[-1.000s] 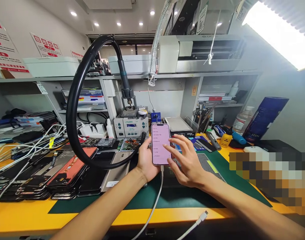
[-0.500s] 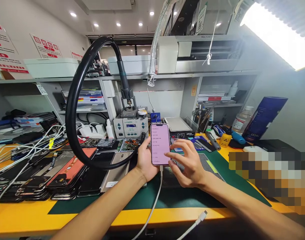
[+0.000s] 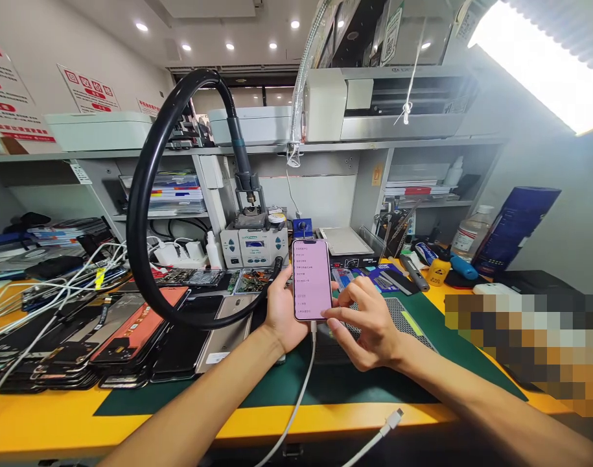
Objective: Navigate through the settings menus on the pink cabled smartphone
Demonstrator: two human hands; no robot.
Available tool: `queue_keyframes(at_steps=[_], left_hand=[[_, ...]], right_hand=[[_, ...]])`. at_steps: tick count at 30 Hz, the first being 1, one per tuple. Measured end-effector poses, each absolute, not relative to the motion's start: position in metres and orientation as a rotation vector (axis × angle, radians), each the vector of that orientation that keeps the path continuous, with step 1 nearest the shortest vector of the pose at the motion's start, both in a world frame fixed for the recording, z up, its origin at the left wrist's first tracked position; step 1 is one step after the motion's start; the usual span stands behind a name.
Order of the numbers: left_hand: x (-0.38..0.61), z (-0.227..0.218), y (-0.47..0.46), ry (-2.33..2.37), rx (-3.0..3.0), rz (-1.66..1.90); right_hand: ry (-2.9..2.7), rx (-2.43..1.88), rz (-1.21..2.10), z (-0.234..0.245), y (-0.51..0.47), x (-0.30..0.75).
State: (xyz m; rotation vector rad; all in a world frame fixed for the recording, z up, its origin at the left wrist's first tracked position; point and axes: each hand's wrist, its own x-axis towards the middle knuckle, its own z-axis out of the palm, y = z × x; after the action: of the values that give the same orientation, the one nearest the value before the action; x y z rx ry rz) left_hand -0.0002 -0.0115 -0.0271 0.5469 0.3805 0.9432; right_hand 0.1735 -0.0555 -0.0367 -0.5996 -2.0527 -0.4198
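A smartphone with a pinkish lit screen and rows of small text is held upright above the bench. My left hand wraps round its left side and back. A white charging cable is plugged into the bottom edge and runs down toward me. With one finger at the lower right of the screen, my right hand has its fingers apart and holds nothing. A dark perforated mat lies beneath the right hand, on the green work mat.
Stacked phone parts fill the bench on the left, under the looping black hose of a hot-air station. A second white cable end hangs at the front edge. Bottles, including a yellow one, stand on the right.
My right hand has moved slightly down and left, its finger shifting from mid-screen to near the bottom of the phone. The left hand and phone stay almost where they were.
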Motion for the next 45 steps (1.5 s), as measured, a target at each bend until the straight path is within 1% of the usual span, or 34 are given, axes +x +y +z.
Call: queue_keyframes(at_steps=[5,8,11,13,22,37,45], left_hand=[[0.002,-0.026,-0.012,0.379,0.529,0.952],[0.002,-0.026,-0.013,0.397,0.508,0.992],[0.001,-0.025,-0.014,0.396,0.525,0.938],[-0.001,-0.023,-0.015,0.392,0.536,0.893],[-0.001,-0.023,-0.013,0.416,0.533,0.892],[-0.001,-0.027,-0.01,0.387,0.558,0.891],[-0.001,-0.025,-0.011,0.442,0.519,0.924]], right_hand=[[-2.089,-0.653,-0.403,-0.04,-0.05,0.176],[-2.082,-0.818,-0.373,-0.042,-0.046,0.178],[-2.026,-1.021,-0.336,-0.043,-0.042,0.181],[-1.992,-1.074,-0.312,-0.042,-0.041,0.183],[-2.008,-0.909,-0.301,-0.044,-0.044,0.183],[-1.96,-0.803,-0.299,-0.04,-0.046,0.183],[-2.09,-0.619,-0.371,-0.035,-0.049,0.182]])
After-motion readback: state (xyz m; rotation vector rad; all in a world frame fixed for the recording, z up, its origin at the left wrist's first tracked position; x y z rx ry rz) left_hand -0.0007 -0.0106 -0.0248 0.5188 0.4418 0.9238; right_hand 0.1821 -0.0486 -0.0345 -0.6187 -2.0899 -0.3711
